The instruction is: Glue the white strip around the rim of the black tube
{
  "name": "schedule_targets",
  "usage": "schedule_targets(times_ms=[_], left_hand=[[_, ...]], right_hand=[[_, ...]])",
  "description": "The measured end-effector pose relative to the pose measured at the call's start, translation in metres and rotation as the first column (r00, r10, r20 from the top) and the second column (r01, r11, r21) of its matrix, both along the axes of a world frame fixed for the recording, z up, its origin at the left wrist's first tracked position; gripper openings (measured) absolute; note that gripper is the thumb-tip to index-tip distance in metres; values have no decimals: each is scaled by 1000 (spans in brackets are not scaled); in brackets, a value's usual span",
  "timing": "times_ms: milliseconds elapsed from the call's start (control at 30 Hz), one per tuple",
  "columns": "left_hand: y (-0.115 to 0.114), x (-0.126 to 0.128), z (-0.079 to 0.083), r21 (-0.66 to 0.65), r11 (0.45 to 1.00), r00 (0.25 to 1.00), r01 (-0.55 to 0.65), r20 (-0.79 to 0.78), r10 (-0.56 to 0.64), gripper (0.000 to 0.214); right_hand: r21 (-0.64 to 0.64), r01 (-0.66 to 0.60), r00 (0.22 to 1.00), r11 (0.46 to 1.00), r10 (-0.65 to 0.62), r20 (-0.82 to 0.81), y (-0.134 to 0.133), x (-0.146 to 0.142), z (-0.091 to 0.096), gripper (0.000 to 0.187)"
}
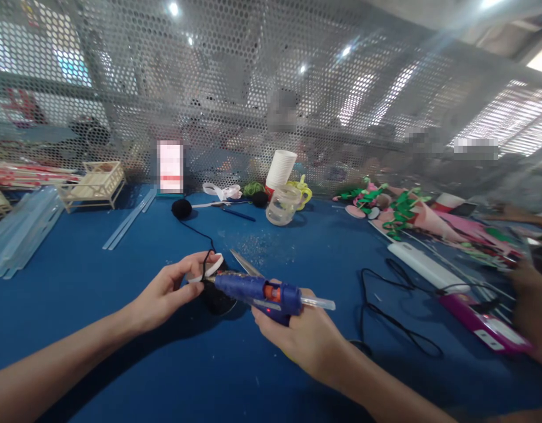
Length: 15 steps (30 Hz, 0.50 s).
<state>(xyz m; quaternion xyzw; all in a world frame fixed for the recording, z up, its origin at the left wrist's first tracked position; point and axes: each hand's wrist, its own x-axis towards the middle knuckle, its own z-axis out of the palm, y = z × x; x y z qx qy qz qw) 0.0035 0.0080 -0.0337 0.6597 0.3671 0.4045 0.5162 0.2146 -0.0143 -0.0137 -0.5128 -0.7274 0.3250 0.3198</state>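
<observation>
My left hand [176, 285] is closed on a small cup-like piece with a white rim [216, 264], its dark lower part wrapped in black yarn [220, 302]. From it a black strand runs back to a yarn ball [181, 208]. My right hand [304, 335] grips a blue glue gun [253, 291], with a clear glue stick [318, 302] poking out of its rear. The nozzle meets the piece near my left fingertips; whether it touches is unclear. Scissor blades [244, 262] stick out behind the gun, and the hand hides their handles.
Glue sticks [28, 229] and a small wooden bed frame [94, 185] lie left. At the back stand a phone [169, 167], stacked paper cups [280, 167] and a clear jar [282, 205]. Craft flowers [403, 211], a white power strip [425, 267], cords and another person's hand [533, 299] are right.
</observation>
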Motion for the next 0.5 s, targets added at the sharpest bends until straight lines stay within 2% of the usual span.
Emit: schedule_targets(times_ms=[233, 500], left_hand=[[2, 0, 1, -15, 1000, 1000, 0, 5, 0, 21], [2, 0, 1, -18, 1000, 1000, -19, -9, 19, 22]], right_hand=[[-218, 109, 991, 970, -90, 94, 6, 9, 8, 13], [-163, 8, 999, 987, -16, -45, 18, 16, 5, 17]])
